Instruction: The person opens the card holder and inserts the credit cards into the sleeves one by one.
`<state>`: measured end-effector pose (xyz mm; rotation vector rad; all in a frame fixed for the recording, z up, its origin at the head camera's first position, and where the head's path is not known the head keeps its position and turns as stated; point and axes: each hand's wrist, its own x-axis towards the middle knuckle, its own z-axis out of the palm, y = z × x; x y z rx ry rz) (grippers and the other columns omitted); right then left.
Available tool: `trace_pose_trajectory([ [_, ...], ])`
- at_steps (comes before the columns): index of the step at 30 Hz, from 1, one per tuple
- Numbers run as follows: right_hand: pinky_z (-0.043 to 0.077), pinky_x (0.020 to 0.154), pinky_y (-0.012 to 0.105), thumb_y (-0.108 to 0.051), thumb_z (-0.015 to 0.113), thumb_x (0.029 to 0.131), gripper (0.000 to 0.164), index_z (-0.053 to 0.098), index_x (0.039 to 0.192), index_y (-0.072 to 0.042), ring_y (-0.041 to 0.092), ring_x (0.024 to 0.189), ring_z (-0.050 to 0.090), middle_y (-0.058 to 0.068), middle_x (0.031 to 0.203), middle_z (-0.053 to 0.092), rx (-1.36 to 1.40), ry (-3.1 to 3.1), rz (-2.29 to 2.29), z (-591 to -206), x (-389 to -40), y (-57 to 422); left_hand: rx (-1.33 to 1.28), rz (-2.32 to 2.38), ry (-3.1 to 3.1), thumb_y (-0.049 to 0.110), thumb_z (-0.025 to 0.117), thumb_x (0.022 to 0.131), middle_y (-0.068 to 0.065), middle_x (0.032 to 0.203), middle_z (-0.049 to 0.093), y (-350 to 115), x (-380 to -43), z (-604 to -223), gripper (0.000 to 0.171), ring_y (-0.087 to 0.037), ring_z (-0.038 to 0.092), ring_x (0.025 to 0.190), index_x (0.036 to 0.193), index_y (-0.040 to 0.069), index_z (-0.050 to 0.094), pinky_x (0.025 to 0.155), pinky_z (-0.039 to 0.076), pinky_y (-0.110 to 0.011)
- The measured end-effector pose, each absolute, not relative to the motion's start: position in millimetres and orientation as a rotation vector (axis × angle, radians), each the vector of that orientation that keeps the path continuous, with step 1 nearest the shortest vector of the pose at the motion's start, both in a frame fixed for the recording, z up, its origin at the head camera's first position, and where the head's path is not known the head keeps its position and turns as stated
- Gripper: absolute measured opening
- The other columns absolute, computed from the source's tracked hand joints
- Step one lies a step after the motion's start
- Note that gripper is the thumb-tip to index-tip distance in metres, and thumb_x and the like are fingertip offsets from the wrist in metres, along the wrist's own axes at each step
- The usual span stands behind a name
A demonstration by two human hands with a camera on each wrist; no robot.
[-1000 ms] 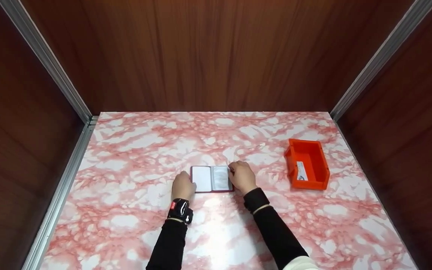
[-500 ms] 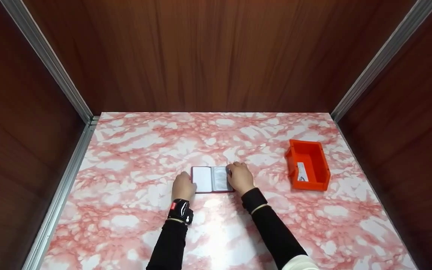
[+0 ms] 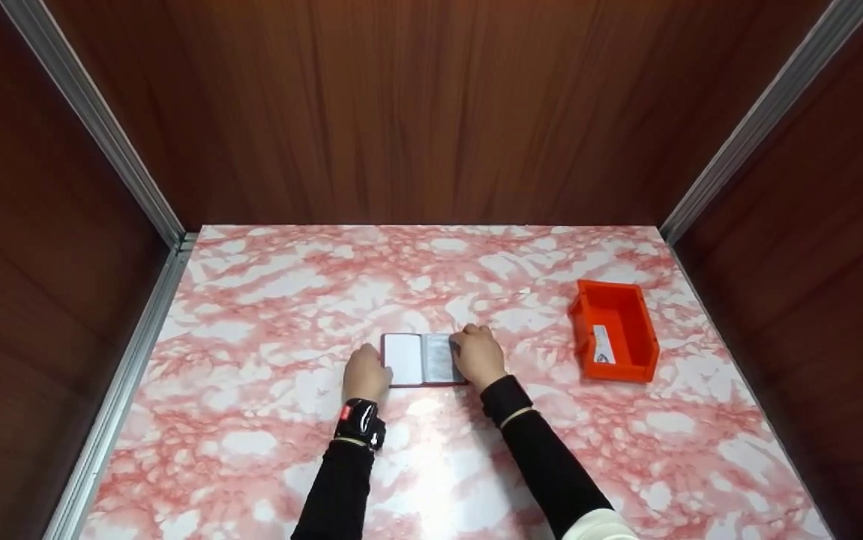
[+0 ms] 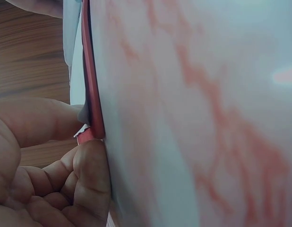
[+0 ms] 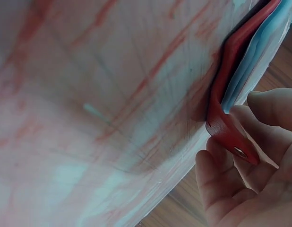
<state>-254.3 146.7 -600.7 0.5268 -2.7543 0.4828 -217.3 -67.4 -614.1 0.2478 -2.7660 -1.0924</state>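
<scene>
An opened card holder (image 3: 403,358) with a red cover lies flat on the table, its clear plastic sleeves (image 3: 438,358) on the right half and a white page on the left. My left hand (image 3: 366,373) grips its left edge; the left wrist view has the thumb (image 4: 47,120) on top and a curled finger below the red cover (image 4: 92,80). At the right edge, my right hand (image 3: 479,358) curls round the holder, thumb (image 5: 273,106) at the sleeve edges. A red strap with a metal snap (image 5: 233,144) lies against those fingers. Part of the right half is hidden.
An orange bin (image 3: 618,330) with a white label stands to the right on the red-and-white marbled table (image 3: 289,300). Dark wood panels (image 3: 401,112) with metal rails rise at the back and both sides.
My right hand has shifted slightly left, over the sleeves, and covers more of the holder's right edge. The left hand keeps its place on the left edge.
</scene>
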Motion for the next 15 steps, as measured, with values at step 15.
trace_pose_trajectory([
  [15,0.051,0.067,0.045,-0.007,0.077,0.078,0.01,0.076,0.088,-0.008,0.035,0.076,0.055,0.01,0.083,0.062,0.547,-2.743,0.496,-599.3,-254.4,146.6,0.246,-1.089,-2.786,0.001,0.069,0.073,-0.013,0.075,0.058,-67.3,-216.0,-611.5,0.014,-0.037,0.061,0.074,0.081,0.001,0.058,0.073,0.049,-0.05],
])
